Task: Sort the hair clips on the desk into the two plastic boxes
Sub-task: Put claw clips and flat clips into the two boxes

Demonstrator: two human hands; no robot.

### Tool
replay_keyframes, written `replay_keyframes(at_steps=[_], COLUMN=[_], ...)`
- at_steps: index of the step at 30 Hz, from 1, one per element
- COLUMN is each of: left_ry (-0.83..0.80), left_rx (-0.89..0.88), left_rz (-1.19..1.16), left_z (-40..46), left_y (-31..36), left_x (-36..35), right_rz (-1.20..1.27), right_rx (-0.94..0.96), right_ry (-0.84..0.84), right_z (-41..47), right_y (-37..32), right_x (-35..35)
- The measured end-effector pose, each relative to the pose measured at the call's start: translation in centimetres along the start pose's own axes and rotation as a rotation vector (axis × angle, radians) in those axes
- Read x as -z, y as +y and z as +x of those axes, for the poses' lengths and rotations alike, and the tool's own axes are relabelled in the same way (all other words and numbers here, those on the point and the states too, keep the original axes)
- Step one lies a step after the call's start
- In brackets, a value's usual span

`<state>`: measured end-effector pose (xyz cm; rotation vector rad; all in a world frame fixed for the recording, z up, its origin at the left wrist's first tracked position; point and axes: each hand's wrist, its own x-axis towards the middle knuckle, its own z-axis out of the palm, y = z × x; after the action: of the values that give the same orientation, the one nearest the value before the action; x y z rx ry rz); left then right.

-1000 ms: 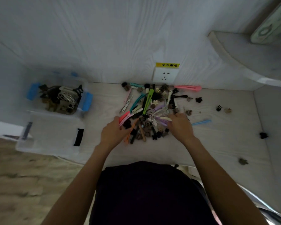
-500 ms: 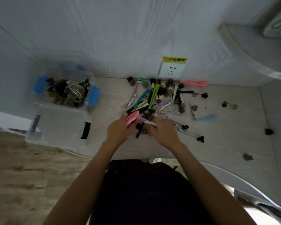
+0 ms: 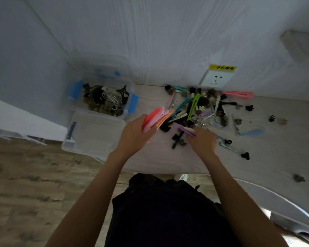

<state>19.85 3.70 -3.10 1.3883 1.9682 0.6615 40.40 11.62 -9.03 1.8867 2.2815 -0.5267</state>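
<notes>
Left hand (image 3: 134,135): grips a fan of long flat clips (image 3: 154,119), gathered as one kind for the near box (image 3: 95,132) at nine o'clock.
Right hand (image 3: 202,139): pinches a lilac clip (image 3: 185,130) from the pile (image 3: 200,107).
Far box (image 3: 103,99): at ten o'clock, holds claw clips.

Clear glossy plastic boxes (image 3: 95,134), matt pale woodgrain desk (image 3: 168,161), smooth plastic clips (image 3: 193,106)

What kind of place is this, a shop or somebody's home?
Probably a home or dorm desk nook, not a shop: a pale wood-grain desk set against matching wall panels, a wall socket with a yellow warning label, and wood-look flooring beside it.
</notes>
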Motion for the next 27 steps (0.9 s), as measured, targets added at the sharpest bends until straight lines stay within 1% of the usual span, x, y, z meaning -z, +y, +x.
replay_keyframes(at_steps=[2,6,9,12,16,19,21,22,24,25,27], left_ry=[0.026,0.036,-0.017,-0.082,-0.193,-0.219,-0.219,-0.221,-0.227,-0.194,-0.065], left_rx=[-0.027,-0.052,-0.057,-0.046,-0.052,-0.054,-0.037,-0.029,-0.013,-0.015,-0.049], left_rz=[0.037,0.105,0.156,0.233,0.447,0.603,0.661,0.653,0.550,0.473,0.362], left_z=[-0.1,-1.3,-2.4,-2.7,-1.8,-0.9,-0.6,-0.5,-0.4,-0.5,-1.1], left_y=[-0.4,-3.6,-6.8,-10.1,-12.5,-12.6,-12.9,-13.4,-14.1,-14.5,-15.2], left_x=[2.2,6.9,9.3,10.9,10.6,9.7,9.5,9.5,9.5,9.8,10.4], right_rz=[0.186,0.428,0.637,0.774,0.725,0.662,0.628,0.613,0.572,0.549,0.485], right_rx=[-0.054,-0.071,-0.065,-0.007,0.141,0.252,0.298,0.320,0.361,0.380,0.405], right_ry=[0.021,0.032,0.004,-0.079,-0.116,-0.150,-0.157,-0.156,-0.147,-0.140,-0.105], right_z=[-0.3,-1.1,-1.3,-1.7,-2.2,-2.4,-2.6,-2.7,-2.8,-2.9,-3.1], right_y=[0.2,-1.2,-3.7,-7.3,-11.5,-14.3,-16.1,-16.9,-18.1,-18.9,-20.3], right_x=[0.9,2.3,2.7,2.9,3.4,3.5,3.4,3.2,3.1,2.9,2.6])
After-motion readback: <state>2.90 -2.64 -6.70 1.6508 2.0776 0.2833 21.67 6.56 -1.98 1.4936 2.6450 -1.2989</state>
